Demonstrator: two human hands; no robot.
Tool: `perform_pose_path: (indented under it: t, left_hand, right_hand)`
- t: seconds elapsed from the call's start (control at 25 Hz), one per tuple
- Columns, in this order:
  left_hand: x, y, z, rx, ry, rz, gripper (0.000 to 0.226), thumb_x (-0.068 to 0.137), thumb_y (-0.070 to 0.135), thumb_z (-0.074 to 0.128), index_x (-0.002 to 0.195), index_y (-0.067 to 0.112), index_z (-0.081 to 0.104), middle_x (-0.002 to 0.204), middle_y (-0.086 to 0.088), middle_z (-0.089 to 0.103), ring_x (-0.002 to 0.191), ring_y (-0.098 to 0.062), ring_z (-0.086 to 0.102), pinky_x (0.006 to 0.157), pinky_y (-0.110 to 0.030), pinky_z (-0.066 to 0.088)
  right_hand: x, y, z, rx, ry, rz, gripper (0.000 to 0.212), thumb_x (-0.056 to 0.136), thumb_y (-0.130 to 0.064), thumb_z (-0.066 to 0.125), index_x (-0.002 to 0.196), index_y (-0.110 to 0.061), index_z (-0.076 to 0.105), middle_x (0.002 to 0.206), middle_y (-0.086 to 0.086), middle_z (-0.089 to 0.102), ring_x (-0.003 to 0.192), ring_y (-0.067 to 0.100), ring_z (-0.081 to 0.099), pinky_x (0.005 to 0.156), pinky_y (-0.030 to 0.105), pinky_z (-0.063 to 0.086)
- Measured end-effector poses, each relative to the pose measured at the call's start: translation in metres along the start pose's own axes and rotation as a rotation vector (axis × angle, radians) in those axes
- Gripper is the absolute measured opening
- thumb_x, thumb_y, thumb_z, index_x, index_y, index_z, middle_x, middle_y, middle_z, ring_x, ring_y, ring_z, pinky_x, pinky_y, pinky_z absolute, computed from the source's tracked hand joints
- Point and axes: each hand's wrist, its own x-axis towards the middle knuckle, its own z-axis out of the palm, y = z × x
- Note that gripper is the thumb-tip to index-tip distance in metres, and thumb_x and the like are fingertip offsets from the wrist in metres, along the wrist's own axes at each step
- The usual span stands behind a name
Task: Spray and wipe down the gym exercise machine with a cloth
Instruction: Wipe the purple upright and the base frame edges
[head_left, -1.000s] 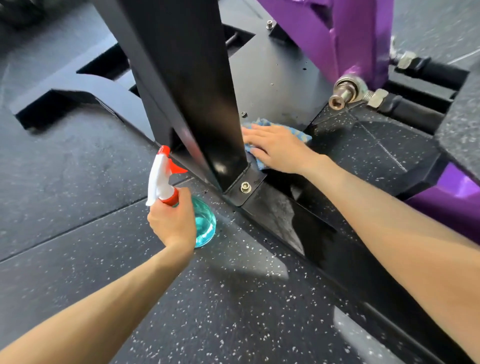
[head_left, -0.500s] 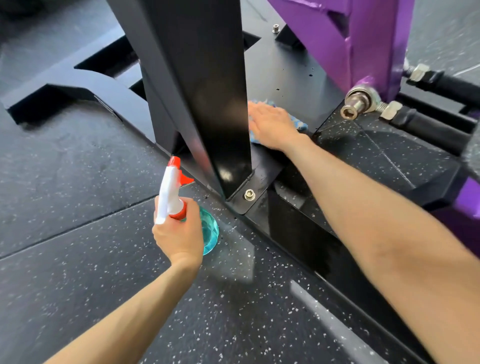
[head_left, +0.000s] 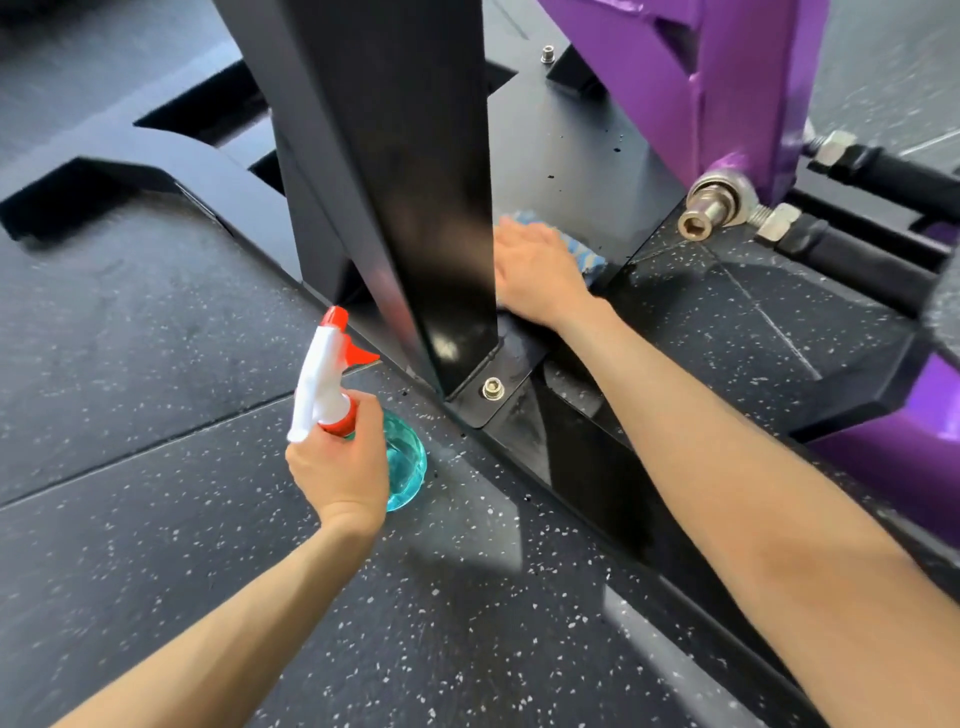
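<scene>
Right hand (head_left: 536, 276) covers most of the cloth (head_left: 583, 251).

Left hand (head_left: 340, 467) grips the teal spray bottle (head_left: 402, 465); right hand (head_left: 535, 273) presses the blue cloth (head_left: 584, 249) flat on the black base plate (head_left: 587, 145).

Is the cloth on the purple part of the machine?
No, the right hand presses the blue cloth flat on the black base plate, beside the black post.
</scene>
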Motion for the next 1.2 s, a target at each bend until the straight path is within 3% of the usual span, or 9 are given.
perform_pose_path:
  t: [0.04, 0.12, 0.36, 0.52, 0.68, 0.76, 0.92, 1.08, 1.2]
  left_hand:
    - [0.001, 0.001, 0.001, 0.020, 0.003, -0.002, 0.026, 0.091, 0.018, 0.060, 0.075, -0.001, 0.067, 0.061, -0.009, 0.054, 0.059, -0.013, 0.050, 0.058, -0.010, 0.030]
    - [0.002, 0.003, 0.001, 0.037, 0.023, 0.005, 0.032, 0.089, 0.028, 0.058, 0.074, 0.000, 0.063, 0.058, -0.009, 0.050, 0.064, -0.027, 0.046, 0.060, -0.018, 0.025]
    - [0.005, -0.009, 0.002, 0.025, 0.025, 0.041, 0.047, 0.077, 0.040, 0.048, 0.078, -0.003, 0.068, 0.065, -0.022, 0.061, 0.064, -0.031, 0.049, 0.061, -0.020, 0.026]
    - [0.006, -0.007, 0.001, 0.048, 0.005, 0.095, 0.052, 0.076, 0.045, 0.044, 0.080, 0.000, 0.070, 0.065, -0.021, 0.062, 0.063, -0.031, 0.051, 0.061, -0.020, 0.027]
    - [0.006, -0.010, -0.004, -0.047, -0.095, 0.097, 0.034, 0.073, 0.033, 0.048, 0.083, 0.010, 0.071, 0.073, -0.005, 0.066, 0.065, -0.005, 0.055, 0.067, -0.002, 0.033]
    - [0.007, -0.007, -0.004, -0.019, -0.108, 0.096, 0.034, 0.072, 0.030, 0.049, 0.080, 0.005, 0.070, 0.073, -0.010, 0.067, 0.064, -0.008, 0.053, 0.066, -0.006, 0.034]
    - [0.010, -0.006, -0.003, 0.020, -0.092, 0.093, 0.046, 0.070, 0.039, 0.048, 0.083, 0.001, 0.070, 0.072, -0.018, 0.067, 0.069, -0.029, 0.057, 0.068, -0.020, 0.035]
    - [0.009, -0.007, -0.002, 0.056, -0.084, 0.114, 0.046, 0.071, 0.040, 0.049, 0.092, 0.005, 0.069, 0.075, -0.014, 0.065, 0.075, -0.034, 0.057, 0.068, -0.026, 0.034]
    - [0.010, 0.000, -0.003, 0.085, -0.124, 0.097, 0.048, 0.069, 0.041, 0.048, 0.091, 0.003, 0.068, 0.073, -0.014, 0.061, 0.071, -0.031, 0.053, 0.068, -0.027, 0.033]
  right_hand:
    - [-0.021, -0.002, 0.005, 0.044, 0.057, -0.131, 0.039, 0.090, -0.026, 0.036, 0.107, -0.009, 0.067, 0.116, 0.011, 0.066, 0.107, 0.030, 0.062, 0.093, 0.040, 0.044]
    - [-0.058, 0.011, 0.001, 0.109, 0.011, -0.196, 0.039, 0.093, -0.035, 0.036, 0.113, -0.022, 0.068, 0.125, -0.004, 0.064, 0.120, 0.016, 0.056, 0.100, 0.032, 0.038]
    - [0.008, 0.017, -0.006, -0.088, -0.192, 0.185, 0.050, 0.097, -0.034, 0.024, 0.140, -0.018, 0.044, 0.150, 0.004, 0.039, 0.137, 0.024, 0.036, 0.109, 0.041, 0.026]
    - [-0.061, 0.012, -0.003, 0.088, -0.108, -0.202, 0.048, 0.092, -0.038, 0.031, 0.121, -0.018, 0.064, 0.132, 0.000, 0.058, 0.126, 0.020, 0.050, 0.103, 0.035, 0.034]
    - [-0.014, 0.041, -0.004, -0.098, -0.116, 0.211, 0.053, 0.097, -0.041, 0.026, 0.143, -0.020, 0.041, 0.149, 0.000, 0.040, 0.138, 0.019, 0.036, 0.111, 0.035, 0.023]
    - [0.002, 0.018, 0.002, -0.158, -0.157, 0.315, 0.049, 0.102, -0.036, 0.024, 0.148, -0.021, 0.029, 0.154, -0.003, 0.030, 0.143, 0.018, 0.024, 0.112, 0.037, 0.017]
    - [-0.051, 0.023, -0.002, 0.011, -0.115, -0.097, 0.047, 0.098, -0.037, 0.027, 0.135, -0.022, 0.051, 0.142, -0.002, 0.049, 0.135, 0.017, 0.040, 0.107, 0.035, 0.027]
    - [-0.038, 0.039, -0.012, 0.010, -0.061, 0.364, 0.048, 0.095, -0.040, 0.032, 0.135, -0.020, 0.051, 0.144, 0.000, 0.046, 0.133, 0.019, 0.041, 0.107, 0.036, 0.028]
    - [-0.034, 0.000, -0.007, -0.026, -0.108, 0.374, 0.037, 0.100, -0.025, 0.039, 0.136, -0.024, 0.049, 0.146, -0.004, 0.043, 0.131, 0.020, 0.040, 0.102, 0.034, 0.028]
